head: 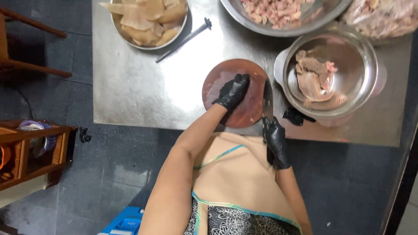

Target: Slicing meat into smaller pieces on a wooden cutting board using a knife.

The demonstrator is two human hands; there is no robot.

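Note:
My left hand (233, 92), in a black glove, rests palm down on a round reddish-brown wooden chopping board (217, 82) on the steel table (143, 87). Nothing is gripped in it. My right hand (275, 140), also gloved in black, is closed around the handle of a cleaver (267, 98), whose blade lies along the board's right edge. No meat shows on the board. A steel bowl (348, 65) to the right holds a few pieces of raw meat (313, 76).
A steel plate of pale flat slices (146, 19) sits at the back left, a dark rod (185, 39) beside it. A large bowl of chopped meat (278, 11) and a plastic bag of meat (383, 17) stand at the back. A wooden shelf (35, 148) stands on the floor at left.

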